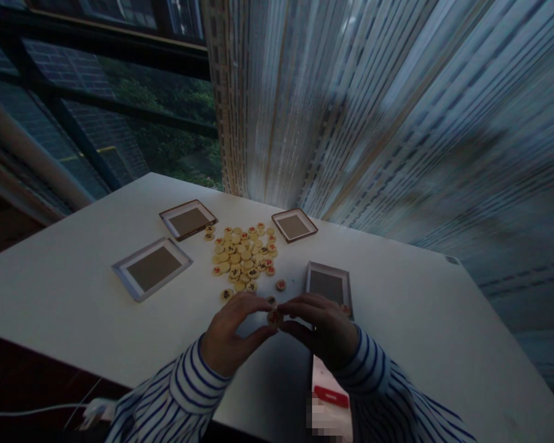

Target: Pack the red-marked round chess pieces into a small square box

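Observation:
Between my two hands is a round wooden piece [274,318] with a red character, near the table's front edge. My left hand [234,329] pinches it from the left, thumb below and fingers above. From the right, the fingertips of my right hand [321,323] close on the same piece. Another piece with a dark character [271,301] shows just beyond my fingertips. A heap of round pieces [244,253], some with red or black characters and some plain, lies farther back. One red-marked piece [281,285] sits apart, right of the heap.
Two shallow box lids or trays [153,268] [188,219] lie left of the heap. Another tray [294,225] is at the back, and a grey one [329,284] stands beyond my right hand, with a piece [346,310] at its edge. A pink-and-red object [331,395] lies by my right sleeve.

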Action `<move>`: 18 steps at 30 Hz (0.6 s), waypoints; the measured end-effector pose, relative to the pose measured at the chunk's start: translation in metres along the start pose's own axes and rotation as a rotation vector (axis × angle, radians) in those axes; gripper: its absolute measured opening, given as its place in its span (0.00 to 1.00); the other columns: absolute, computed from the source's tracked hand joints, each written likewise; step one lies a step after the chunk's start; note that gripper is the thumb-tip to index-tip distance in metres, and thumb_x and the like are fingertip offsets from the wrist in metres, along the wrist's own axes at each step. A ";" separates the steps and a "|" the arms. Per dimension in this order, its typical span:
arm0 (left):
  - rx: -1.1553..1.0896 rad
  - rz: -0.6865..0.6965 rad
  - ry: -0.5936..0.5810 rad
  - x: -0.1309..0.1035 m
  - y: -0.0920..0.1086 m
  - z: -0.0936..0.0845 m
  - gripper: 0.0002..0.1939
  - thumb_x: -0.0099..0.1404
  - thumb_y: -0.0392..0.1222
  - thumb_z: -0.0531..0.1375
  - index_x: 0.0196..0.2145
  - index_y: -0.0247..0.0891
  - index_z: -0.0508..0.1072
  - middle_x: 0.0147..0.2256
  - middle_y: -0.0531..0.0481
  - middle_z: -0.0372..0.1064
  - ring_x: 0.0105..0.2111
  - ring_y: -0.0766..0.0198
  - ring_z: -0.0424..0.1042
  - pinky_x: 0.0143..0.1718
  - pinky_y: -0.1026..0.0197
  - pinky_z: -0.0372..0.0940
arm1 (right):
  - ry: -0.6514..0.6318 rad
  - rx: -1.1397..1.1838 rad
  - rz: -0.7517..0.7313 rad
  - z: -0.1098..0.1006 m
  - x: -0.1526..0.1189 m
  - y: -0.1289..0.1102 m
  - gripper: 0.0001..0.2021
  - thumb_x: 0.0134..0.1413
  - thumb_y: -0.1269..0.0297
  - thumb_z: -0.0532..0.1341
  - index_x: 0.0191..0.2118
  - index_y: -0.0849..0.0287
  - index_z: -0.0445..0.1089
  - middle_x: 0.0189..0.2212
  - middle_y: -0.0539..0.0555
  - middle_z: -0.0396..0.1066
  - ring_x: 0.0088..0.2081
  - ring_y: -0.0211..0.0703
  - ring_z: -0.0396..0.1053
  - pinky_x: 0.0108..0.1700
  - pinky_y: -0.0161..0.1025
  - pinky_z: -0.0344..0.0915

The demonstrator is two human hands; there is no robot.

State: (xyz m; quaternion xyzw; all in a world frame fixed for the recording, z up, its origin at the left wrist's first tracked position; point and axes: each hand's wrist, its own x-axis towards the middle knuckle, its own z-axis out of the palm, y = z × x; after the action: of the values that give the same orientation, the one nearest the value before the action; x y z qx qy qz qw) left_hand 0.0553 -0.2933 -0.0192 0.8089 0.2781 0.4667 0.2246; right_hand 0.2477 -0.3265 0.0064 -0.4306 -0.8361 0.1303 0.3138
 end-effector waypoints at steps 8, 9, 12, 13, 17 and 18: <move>-0.080 -0.024 -0.040 -0.001 0.003 0.006 0.10 0.59 0.40 0.60 0.40 0.41 0.70 0.35 0.46 0.74 0.37 0.60 0.73 0.39 0.56 0.70 | 0.068 0.061 0.004 -0.006 -0.007 -0.002 0.07 0.56 0.64 0.57 0.39 0.57 0.69 0.31 0.54 0.74 0.33 0.36 0.71 0.37 0.34 0.66; -0.098 -0.043 -0.044 -0.001 0.003 0.007 0.10 0.59 0.40 0.60 0.40 0.41 0.70 0.35 0.46 0.74 0.37 0.60 0.73 0.39 0.57 0.70 | 0.069 0.059 0.001 -0.007 -0.008 -0.002 0.07 0.56 0.64 0.57 0.39 0.57 0.69 0.31 0.54 0.74 0.33 0.36 0.71 0.37 0.34 0.66; -0.141 -0.086 -0.037 0.000 0.005 0.011 0.09 0.59 0.41 0.60 0.39 0.40 0.71 0.34 0.46 0.74 0.36 0.60 0.73 0.38 0.57 0.70 | 0.084 0.050 -0.009 -0.010 -0.011 0.000 0.07 0.56 0.64 0.57 0.40 0.58 0.68 0.30 0.54 0.74 0.32 0.36 0.71 0.35 0.35 0.66; -0.148 -0.090 -0.031 0.000 0.006 0.013 0.09 0.59 0.41 0.60 0.39 0.40 0.71 0.34 0.46 0.74 0.36 0.60 0.73 0.38 0.57 0.70 | 0.087 0.049 -0.008 -0.011 -0.012 0.000 0.08 0.56 0.64 0.57 0.41 0.58 0.68 0.30 0.54 0.74 0.32 0.37 0.71 0.35 0.36 0.66; -0.147 -0.066 -0.023 0.001 0.007 0.019 0.09 0.58 0.41 0.61 0.38 0.41 0.71 0.33 0.47 0.74 0.35 0.61 0.73 0.36 0.58 0.70 | 0.067 0.059 -0.021 -0.015 -0.017 0.002 0.09 0.55 0.64 0.58 0.41 0.58 0.67 0.31 0.54 0.74 0.33 0.37 0.71 0.35 0.37 0.66; -0.145 -0.061 -0.024 0.001 0.007 0.020 0.09 0.58 0.41 0.61 0.38 0.41 0.71 0.33 0.47 0.74 0.35 0.61 0.73 0.36 0.59 0.70 | 0.071 0.050 -0.025 -0.015 -0.018 0.002 0.09 0.55 0.64 0.58 0.41 0.58 0.67 0.31 0.54 0.74 0.33 0.37 0.70 0.35 0.37 0.66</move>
State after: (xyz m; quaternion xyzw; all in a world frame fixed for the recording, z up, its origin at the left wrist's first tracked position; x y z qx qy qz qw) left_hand 0.0747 -0.3001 -0.0231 0.7872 0.2654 0.4687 0.3003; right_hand 0.2666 -0.3407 0.0099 -0.4164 -0.8265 0.1317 0.3553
